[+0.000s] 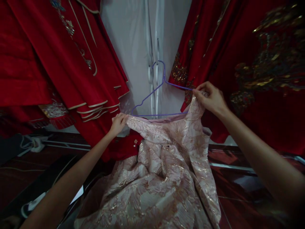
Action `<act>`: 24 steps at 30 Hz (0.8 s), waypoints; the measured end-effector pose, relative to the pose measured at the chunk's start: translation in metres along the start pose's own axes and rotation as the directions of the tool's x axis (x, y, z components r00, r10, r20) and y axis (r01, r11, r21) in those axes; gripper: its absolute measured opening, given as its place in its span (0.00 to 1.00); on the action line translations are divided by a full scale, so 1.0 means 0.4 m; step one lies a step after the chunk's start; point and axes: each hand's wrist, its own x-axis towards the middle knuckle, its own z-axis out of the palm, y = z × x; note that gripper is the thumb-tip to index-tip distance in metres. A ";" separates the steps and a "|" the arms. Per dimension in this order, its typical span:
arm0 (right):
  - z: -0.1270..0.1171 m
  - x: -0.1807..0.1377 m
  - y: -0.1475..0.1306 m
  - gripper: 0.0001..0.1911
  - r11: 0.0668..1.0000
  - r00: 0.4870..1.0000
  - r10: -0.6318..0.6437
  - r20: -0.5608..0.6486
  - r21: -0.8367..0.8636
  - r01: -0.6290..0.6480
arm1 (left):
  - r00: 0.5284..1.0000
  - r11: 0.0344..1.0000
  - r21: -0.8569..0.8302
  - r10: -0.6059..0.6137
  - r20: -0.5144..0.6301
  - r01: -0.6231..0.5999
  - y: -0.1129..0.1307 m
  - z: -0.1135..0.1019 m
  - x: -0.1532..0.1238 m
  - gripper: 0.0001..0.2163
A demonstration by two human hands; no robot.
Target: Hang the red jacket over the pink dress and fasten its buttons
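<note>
A pale pink brocade dress [166,178] with a shiny pattern hangs between my hands, its skirt spreading toward me. My left hand [119,123] is closed on the dress's left shoulder edge. At the other shoulder strap, my right hand [209,97] pinches the fabric close to the end of a purple hanger [152,92]. The hanger's right arm reaches into that strap, while its left end shows bare above the neckline. Its hook rises in front of white vertical straps; whether it rests on anything I cannot tell.
Red garments with pale piping [78,63] hang at the left. More red garments with gold embroidery [262,63] hang at the right. Behind the hanger are white vertical straps [152,41] and a pale backing. A metal rail [233,167] runs low over the dark red floor.
</note>
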 end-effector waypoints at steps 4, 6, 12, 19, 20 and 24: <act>0.001 0.006 0.006 0.12 1.000 1.000 -0.008 0.003 0.012 0.008 | 0.997 0.997 -0.075 0.016 0.071 -0.011 -0.027 -0.002 0.006 0.18; 0.000 0.006 0.005 0.12 1.000 1.000 -0.011 0.008 0.002 0.011 | 0.997 0.995 -0.095 0.014 0.075 -0.007 -0.024 -0.003 0.011 0.18; -0.003 0.006 0.003 0.12 0.999 0.999 -0.035 0.009 0.011 0.035 | 0.998 0.993 -0.119 0.015 0.062 -0.007 -0.017 -0.018 0.029 0.18; -0.005 0.013 0.007 0.12 0.998 0.997 -0.002 0.082 0.057 -0.003 | 0.995 0.981 -0.167 0.100 0.028 -0.094 0.070 -0.017 0.149 0.17; -0.005 0.013 0.006 0.12 0.998 0.995 0.005 0.096 0.063 -0.011 | 0.992 0.976 -0.186 0.122 0.015 -0.117 0.098 -0.016 0.169 0.17; -0.002 0.011 0.007 0.11 0.997 0.995 0.025 0.098 0.075 -0.033 | 0.980 0.933 -0.312 0.198 0.034 -0.178 0.179 -0.027 0.216 0.18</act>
